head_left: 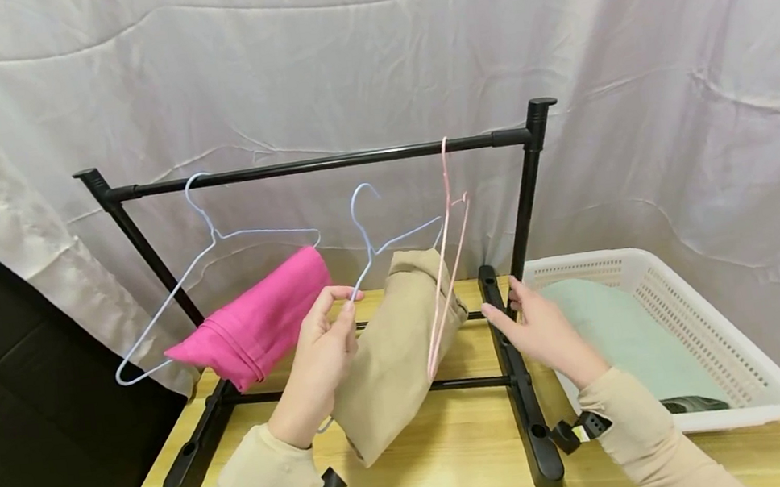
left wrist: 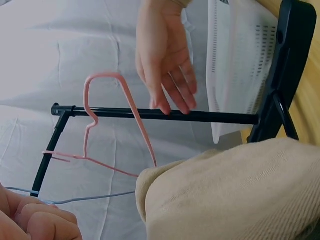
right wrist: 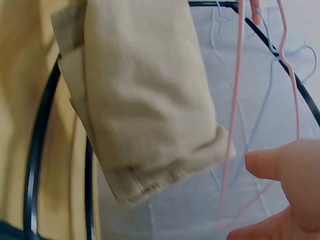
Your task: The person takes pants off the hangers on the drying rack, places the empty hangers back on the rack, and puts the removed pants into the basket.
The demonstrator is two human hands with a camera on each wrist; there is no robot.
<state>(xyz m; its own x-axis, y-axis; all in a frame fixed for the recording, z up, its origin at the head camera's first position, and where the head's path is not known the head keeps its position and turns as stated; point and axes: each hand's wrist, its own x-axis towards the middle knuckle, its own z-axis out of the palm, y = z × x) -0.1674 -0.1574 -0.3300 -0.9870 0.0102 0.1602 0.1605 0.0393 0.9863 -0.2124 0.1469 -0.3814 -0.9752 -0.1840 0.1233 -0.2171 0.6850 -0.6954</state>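
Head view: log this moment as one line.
left hand: pinches blue hanger bearing beige cloth, hook off rack | right hand: holds nothing | magenta cloth: on racked second hanger | green cloth: in white basket

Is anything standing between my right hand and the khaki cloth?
Yes: the pink hanger, hanging from the black top bar, comes between your right hand and the khaki cloth. It overlaps the cloth's edge in the right wrist view.

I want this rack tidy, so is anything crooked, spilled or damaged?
The blue hanger at the left end of the rack looks askew: its left corner shows below its right and the pink cloth on it slants, though it may just be swivelled. No spill or damage shows.
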